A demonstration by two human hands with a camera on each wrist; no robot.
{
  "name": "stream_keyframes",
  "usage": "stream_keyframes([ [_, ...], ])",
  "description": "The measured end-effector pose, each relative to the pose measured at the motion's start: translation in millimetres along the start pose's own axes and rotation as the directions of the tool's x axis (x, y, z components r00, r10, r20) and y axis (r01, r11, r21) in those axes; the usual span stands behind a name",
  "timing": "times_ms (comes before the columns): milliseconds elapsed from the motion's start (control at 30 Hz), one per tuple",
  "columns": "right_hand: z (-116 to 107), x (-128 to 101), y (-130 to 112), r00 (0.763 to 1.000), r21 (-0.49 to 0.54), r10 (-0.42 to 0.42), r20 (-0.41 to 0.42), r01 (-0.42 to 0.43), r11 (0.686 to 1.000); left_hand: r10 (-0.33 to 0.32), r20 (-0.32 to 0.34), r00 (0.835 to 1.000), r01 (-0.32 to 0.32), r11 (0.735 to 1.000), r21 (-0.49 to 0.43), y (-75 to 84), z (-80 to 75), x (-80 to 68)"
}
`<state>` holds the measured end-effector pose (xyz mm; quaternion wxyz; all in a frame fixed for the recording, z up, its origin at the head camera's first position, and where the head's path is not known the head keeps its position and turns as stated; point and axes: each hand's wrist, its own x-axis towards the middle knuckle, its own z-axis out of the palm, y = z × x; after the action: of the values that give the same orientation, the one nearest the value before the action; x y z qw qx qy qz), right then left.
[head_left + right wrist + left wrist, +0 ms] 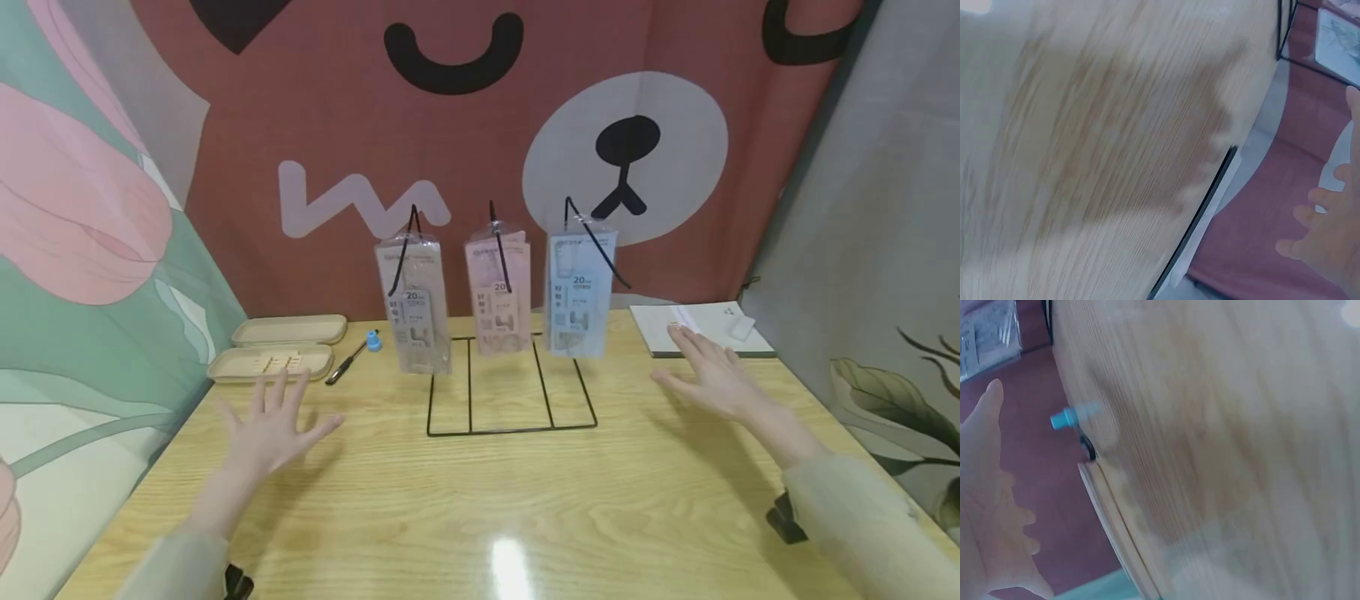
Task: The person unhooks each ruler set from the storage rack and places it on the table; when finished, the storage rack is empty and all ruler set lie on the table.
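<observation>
Print on hanging packets (497, 287) illegible

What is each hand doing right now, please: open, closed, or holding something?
Left hand: open, fingers spread above the table, holding nothing.
Right hand: open, fingers straight, holding nothing, beside the notebook.

Surface (480, 508): light wood grain, glossy, glare spot at lower centre. Rack (510, 429): thin black metal wire. Hanging packets (414, 300): clear shiny plastic. Backdrop (337, 125): matt cloth.
</observation>
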<state>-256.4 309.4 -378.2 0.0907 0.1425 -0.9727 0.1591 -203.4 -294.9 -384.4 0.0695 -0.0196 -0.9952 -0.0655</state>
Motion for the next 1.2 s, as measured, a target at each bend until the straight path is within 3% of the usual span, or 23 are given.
stream_keyframes([
  [267,10,7,-23,0.998,0.237,-0.061,0.001,0.059,0.970,0.050,0.036,0.998,-0.049,0.998,-0.045,29.6,7.7,-12.6],
  [500,24,17,-47,0.994,0.292,-0.087,-0.071,0.104,0.951,0.122,0.066,0.990,-0.110,0.981,-0.159,57.6,17.8,-14.6],
  [667,33,29,-57,0.991,0.373,-0.063,-0.118,0.103,0.922,0.173,0.080,0.982,-0.150,0.961,-0.231,76.3,24.1,-12.9],
  [1000,47,45,-68,0.992,0.513,-0.019,-0.122,0.079,0.855,0.269,0.135,0.954,-0.207,0.913,-0.352,102.3,39.5,-1.0],
  [1200,54,55,-72,0.991,0.514,0.049,-0.124,0.022,0.857,0.288,0.164,0.943,-0.218,0.912,-0.348,110.8,50.3,9.1],
])
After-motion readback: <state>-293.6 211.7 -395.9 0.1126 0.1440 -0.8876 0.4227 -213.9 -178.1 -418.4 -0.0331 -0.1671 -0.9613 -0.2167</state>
